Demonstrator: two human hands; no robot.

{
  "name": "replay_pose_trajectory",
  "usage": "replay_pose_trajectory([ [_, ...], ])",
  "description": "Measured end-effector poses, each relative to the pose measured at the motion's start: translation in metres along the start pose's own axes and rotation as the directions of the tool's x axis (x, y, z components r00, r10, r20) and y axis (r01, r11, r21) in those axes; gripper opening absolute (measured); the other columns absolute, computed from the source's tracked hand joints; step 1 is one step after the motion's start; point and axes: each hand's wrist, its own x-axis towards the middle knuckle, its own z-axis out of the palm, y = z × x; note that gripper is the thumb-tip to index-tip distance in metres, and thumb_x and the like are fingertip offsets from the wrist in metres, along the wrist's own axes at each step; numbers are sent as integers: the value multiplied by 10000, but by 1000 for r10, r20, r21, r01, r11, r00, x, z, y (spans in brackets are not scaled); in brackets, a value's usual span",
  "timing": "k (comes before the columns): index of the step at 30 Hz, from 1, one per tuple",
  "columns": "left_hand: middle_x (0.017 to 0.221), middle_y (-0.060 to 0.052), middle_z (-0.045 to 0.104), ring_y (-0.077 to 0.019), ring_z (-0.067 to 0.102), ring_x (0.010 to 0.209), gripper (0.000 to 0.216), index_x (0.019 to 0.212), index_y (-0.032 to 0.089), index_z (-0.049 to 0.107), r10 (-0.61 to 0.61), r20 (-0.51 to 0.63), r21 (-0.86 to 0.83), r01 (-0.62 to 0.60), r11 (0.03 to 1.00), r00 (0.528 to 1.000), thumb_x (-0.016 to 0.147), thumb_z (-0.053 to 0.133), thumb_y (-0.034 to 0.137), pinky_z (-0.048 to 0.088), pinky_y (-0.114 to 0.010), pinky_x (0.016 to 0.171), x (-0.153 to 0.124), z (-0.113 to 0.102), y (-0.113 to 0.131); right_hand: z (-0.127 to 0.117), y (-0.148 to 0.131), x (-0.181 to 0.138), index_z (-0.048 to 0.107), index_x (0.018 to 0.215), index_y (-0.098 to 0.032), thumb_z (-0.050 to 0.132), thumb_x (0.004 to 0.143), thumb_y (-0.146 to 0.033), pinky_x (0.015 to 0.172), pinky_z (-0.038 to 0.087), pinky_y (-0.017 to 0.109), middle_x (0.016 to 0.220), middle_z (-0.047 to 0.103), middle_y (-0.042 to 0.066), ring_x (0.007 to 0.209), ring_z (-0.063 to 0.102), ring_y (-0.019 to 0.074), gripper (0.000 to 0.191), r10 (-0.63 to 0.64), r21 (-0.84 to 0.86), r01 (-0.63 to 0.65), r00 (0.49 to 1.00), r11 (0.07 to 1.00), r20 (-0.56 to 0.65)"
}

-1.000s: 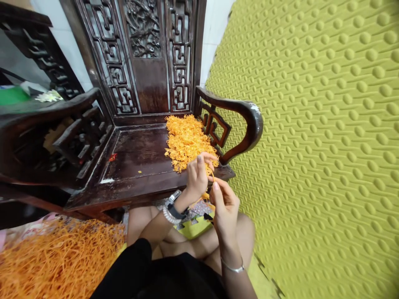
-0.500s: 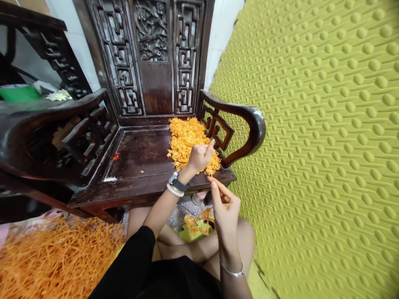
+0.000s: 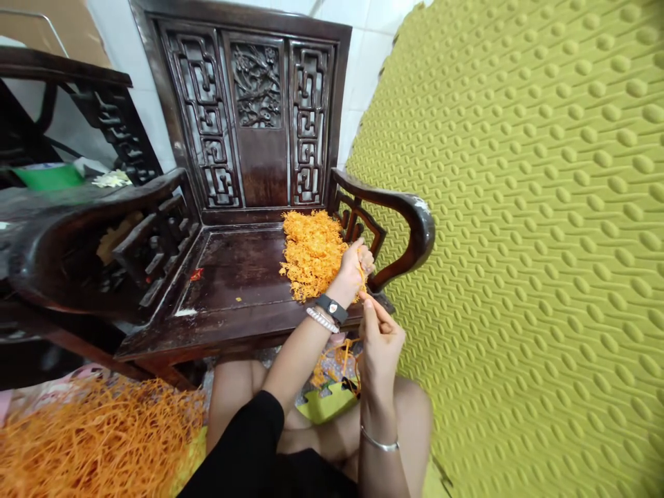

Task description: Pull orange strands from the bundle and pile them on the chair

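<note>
My left hand [image 3: 355,265] is curled closed at the chair's right front, beside a pile of frilly orange pieces [image 3: 311,252]. A thin orange strand [image 3: 362,275] runs across its palm side. Just below, my right hand [image 3: 382,339] pinches the lower end of that strand between thumb and forefinger. The two hands are close together but apart. What lies inside the curled left fingers is partly hidden. The pile rests on the right side of the dark wooden chair seat [image 3: 243,256].
A large heap of loose orange strands [image 3: 104,443] lies at the lower left. More orange strands [image 3: 346,356] hang or lie below the seat's front edge. The chair's armrest [image 3: 415,228] and a yellow-green textured mat [image 3: 519,242] stand on the right. A red scrap [image 3: 196,274] lies on the seat.
My left hand has turned and moved right and slightly down, its wrist rolling, with the strand now across it. My right hand keeps its pinch, shifted slightly right. The view has tilted up a little.
</note>
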Motion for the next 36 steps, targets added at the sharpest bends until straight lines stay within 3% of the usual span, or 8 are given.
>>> replay_pose_trajectory([
  [6, 411, 75, 129, -62, 142, 376, 673, 484, 213, 126, 116, -56, 184, -104, 977, 992, 884, 236, 743, 155, -253, 425, 18, 1, -2, -1, 0, 3, 730, 1112, -96, 654, 774, -534, 447, 404, 234, 648, 674, 62, 513, 533, 126, 558, 77, 43, -75, 996, 996, -46],
  [12, 397, 58, 214, -64, 203, 402, 707, 391, 188, 240, 354, 14, 505, -312, 805, 935, 872, 448, 661, 136, -269, 477, 26, -12, -7, -1, -7, -2, 739, 1065, -68, 715, 710, -521, 383, 271, 208, 568, 603, 14, 395, 332, 51, 576, 207, 108, -202, 978, 973, -33],
  [16, 394, 51, 226, -88, 233, 418, 681, 384, 199, 265, 454, -16, 679, -323, 659, 891, 893, 466, 603, 168, -277, 508, 39, -51, 35, -17, -27, -22, 750, 1029, -121, 735, 731, -450, 433, 300, 221, 624, 603, 12, 452, 362, 65, 444, 175, 119, -170, 984, 978, -29],
  [19, 391, 40, 210, -114, 296, 458, 672, 366, 203, 262, 495, -26, 786, -288, 547, 869, 862, 556, 549, 202, -282, 548, 51, -90, 68, -30, -40, -24, 754, 969, -171, 728, 759, -412, 421, 237, 211, 515, 439, -51, 440, 276, 61, 321, 154, 161, -152, 988, 975, 3],
  [24, 540, -14, 526, -187, 503, 700, 394, 418, 170, 528, 415, 137, 852, -320, 414, 900, 659, 798, 328, 339, -283, 726, 60, -119, 62, -30, -43, -6, 705, 869, -203, 699, 795, -362, 410, 163, 178, 513, 257, -92, 445, 148, 48, 176, 190, 382, -257, 960, 888, 204],
  [29, 965, -55, 716, -230, 556, 1011, 217, 617, 166, 695, 360, 198, 805, -361, 472, 912, 742, 728, 339, 380, -302, 909, 62, -117, 39, -28, -38, -4, 655, 805, -194, 638, 833, -412, 403, 118, 185, 511, 296, -82, 426, 135, 41, 221, 247, 415, -411, 885, 812, 395],
  [33, 656, -64, 669, -155, 628, 729, 563, 665, 129, 672, 336, 155, 707, -342, 619, 929, 968, 355, 481, 441, -237, 702, 65, -115, 43, -34, -33, -3, 634, 785, -193, 603, 829, -414, 413, 142, 203, 538, 300, -71, 435, 156, 54, 228, 247, 405, -392, 897, 826, 366],
  [36, 468, -5, 524, -99, 524, 494, 587, 647, 134, 622, 357, 83, 633, -326, 702, 930, 961, 349, 549, 382, -197, 553, 65, -114, 51, -37, -30, -2, 620, 807, -206, 568, 840, -404, 417, 174, 221, 561, 297, -65, 445, 168, 72, 208, 227, 357, -333, 924, 873, 307],
])
